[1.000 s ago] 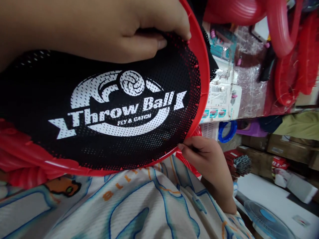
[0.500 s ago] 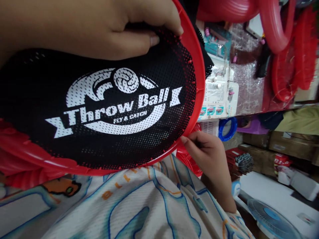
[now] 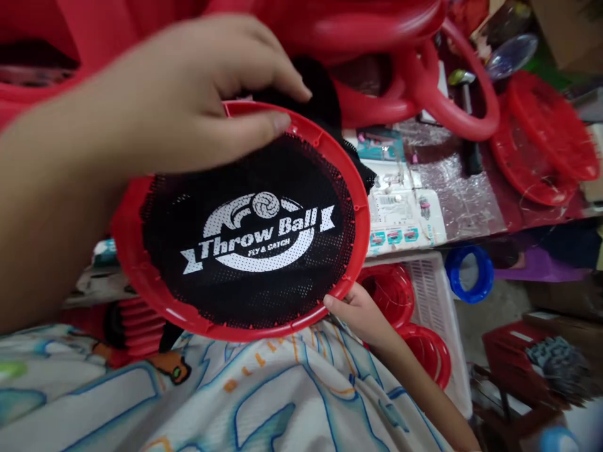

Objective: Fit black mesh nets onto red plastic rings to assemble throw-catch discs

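A red plastic ring with small pegs around its inner edge has black mesh stretched across it. White print on the mesh reads "Throw Ball, Fly & Catch". My left hand is over the ring's far edge, thumb across the rim and index finger apart from it, slightly blurred. At the near right edge, my right hand pinches the rim, thumb on top and fingers underneath. Part of the ring's left side is hidden by my left forearm. The near edge rests against a patterned garment.
Large red plastic frames crowd the table behind. A printed card sheet, a hammer and red rings lie at right. Below the table edge stand a white crate with red rings and a blue tape roll.
The ring appears smaller and farther from the camera, and the view has shifted. My left thumb has left the mesh and its fingers have parted; the right hand keeps its pinch.
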Available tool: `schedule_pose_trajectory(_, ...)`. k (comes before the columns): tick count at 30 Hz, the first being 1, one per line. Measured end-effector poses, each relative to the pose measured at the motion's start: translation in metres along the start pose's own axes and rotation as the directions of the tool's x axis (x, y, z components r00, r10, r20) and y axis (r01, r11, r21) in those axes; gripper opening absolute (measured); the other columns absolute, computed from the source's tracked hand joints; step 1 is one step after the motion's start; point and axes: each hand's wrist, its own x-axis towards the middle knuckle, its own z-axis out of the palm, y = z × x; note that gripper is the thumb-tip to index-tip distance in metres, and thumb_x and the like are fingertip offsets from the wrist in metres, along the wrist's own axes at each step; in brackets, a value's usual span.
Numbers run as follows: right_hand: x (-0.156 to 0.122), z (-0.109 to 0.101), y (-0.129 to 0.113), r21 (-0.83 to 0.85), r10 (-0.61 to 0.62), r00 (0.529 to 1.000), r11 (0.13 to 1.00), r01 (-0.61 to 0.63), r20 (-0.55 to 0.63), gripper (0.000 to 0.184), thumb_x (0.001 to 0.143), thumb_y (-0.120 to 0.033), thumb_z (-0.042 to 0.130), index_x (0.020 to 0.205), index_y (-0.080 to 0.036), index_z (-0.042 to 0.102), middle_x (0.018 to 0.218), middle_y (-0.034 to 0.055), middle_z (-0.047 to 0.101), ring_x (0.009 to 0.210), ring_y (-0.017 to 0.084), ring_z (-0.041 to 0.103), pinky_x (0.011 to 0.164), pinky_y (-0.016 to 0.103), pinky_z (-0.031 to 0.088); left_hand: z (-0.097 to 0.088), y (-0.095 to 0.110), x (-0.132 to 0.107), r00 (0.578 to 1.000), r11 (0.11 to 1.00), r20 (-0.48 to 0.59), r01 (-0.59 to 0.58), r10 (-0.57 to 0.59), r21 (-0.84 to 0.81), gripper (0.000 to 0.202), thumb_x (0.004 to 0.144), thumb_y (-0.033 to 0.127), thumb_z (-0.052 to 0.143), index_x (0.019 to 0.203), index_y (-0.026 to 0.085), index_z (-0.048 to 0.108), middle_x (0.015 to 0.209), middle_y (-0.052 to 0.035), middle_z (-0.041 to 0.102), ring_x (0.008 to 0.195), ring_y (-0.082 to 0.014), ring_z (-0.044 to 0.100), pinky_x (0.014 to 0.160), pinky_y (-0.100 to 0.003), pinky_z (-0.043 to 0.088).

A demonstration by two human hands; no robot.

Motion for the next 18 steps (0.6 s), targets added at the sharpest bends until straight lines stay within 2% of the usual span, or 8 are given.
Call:
schedule_pose_trajectory(2,0.003,-0.003,0.004,0.026,-0.005,1.0,1.0,0.004,0.009,0.04,0.07,-0.051,0.078,0.087,-0.016,0.067,0.082,0.0029,0.073,0.076,0.014,0.067,0.076,0.029,0.057,0.014,0.017,-0.013,0.998,0.99,-0.002,-0.07,0.07,0.12,0.058,0.093,0.048,0.036,0.126,0.006,0.059,0.129,-0.011,0.057,0.129,-0.0316,0.05,0.108,-0.053,0.035)
schedule_pose_trajectory(4,0.005,-0.005,0.006,0.049,-0.008,1.0,0.999,0.007,0.015,0.04,0.07,-0.051,0.078,0.086,-0.016,0.065,0.079,0.002,0.072,0.071,0.012,0.066,0.072,0.026,0.057,0.038,0.035,-0.032,0.995,0.951,-0.012,-0.091,0.099,0.297,0.064,0.091,0.05,0.045,0.133,0.002,0.053,0.142,-0.0202,0.049,0.14,-0.0434,0.034,0.114,-0.063,0.022)
schedule_pose_trajectory(7,0.007,-0.005,0.009,0.07,0.004,0.999,0.998,-0.007,0.041,0.039,0.073,-0.05,0.076,0.076,-0.014,0.062,0.064,-0.0008,0.067,0.052,0.009,0.06,0.052,0.02,0.052,0.074,0.054,-0.061,0.996,0.912,0.086,-0.047,0.013,0.408,0.08,0.087,0.057,0.053,0.14,-0.001,0.043,0.151,-0.0291,0.034,0.141,-0.0479,0.029,0.115,-0.064,0.024)
schedule_pose_trajectory(9,0.008,-0.005,0.012,0.083,0.011,0.999,0.996,-0.015,0.053,0.04,0.072,-0.05,0.077,0.074,-0.014,0.061,0.06,-0.0016,0.064,0.044,0.008,0.056,0.043,0.019,0.048,0.091,0.06,-0.075,0.993,0.907,0.116,-0.023,-0.029,0.422,0.084,0.084,0.062,0.054,0.143,0.003,0.042,0.153,-0.028,0.031,0.141,-0.0498,0.029,0.114,-0.067,0.023)
schedule_pose_trajectory(12,0.009,-0.005,0.018,0.115,0.01,0.999,0.993,-0.015,0.051,0.041,0.07,-0.051,0.078,0.078,-0.014,0.06,0.064,-0.0003,0.066,0.043,0.009,0.056,0.041,0.021,0.049,0.105,0.067,-0.087,0.987,0.93,0.159,-0.023,-0.038,0.367,0.087,0.082,0.068,0.052,0.145,0.009,0.041,0.154,-0.0255,0.029,0.142,-0.0504,0.025,0.114,-0.069,0.019)
schedule_pose_trajectory(14,0.01,-0.007,0.022,0.138,0.003,0.999,0.99,-0.01,0.045,0.042,0.071,-0.052,0.077,0.077,-0.015,0.059,0.064,0.0006,0.067,0.042,0.01,0.057,0.041,0.022,0.05,0.106,0.073,-0.09,0.976,0.958,0.215,-0.043,-0.02,0.284,0.09,0.081,0.072,0.048,0.146,0.01,0.039,0.155,-0.0258,0.026,0.143,-0.0502,0.019,0.114,-0.071,0.016)
schedule_pose_trajectory(16,0.011,-0.007,0.025,0.156,-0.009,0.999,0.988,0.004,0.031,0.045,0.069,-0.055,0.077,0.077,-0.016,0.058,0.06,0.0003,0.065,0.04,0.012,0.057,0.04,0.023,0.05,0.098,0.082,-0.091,0.951,0.987,0.304,-0.094,0.05,0.132,0.09,0.083,0.073,0.043,0.146,0.01,0.038,0.154,-0.0268,0.025,0.144,-0.0492,0.016,0.113,-0.072,0.018)
schedule_pose_trajectory(18,0.012,-0.007,0.025,0.168,-0.025,1.0,0.985,0.024,0.001,0.045,0.066,-0.054,0.08,0.079,-0.016,0.059,0.056,-0.0002,0.065,0.04,0.014,0.059,0.04,0.024,0.05,0.081,0.093,-0.091,0.902,0.984,0.395,-0.146,0.176,-0.105,0.071,0.09,0.066,0.037,0.142,0.019,0.046,0.153,-0.0199,0.034,0.144,-0.0431,0.025,0.112,-0.067,0.027)
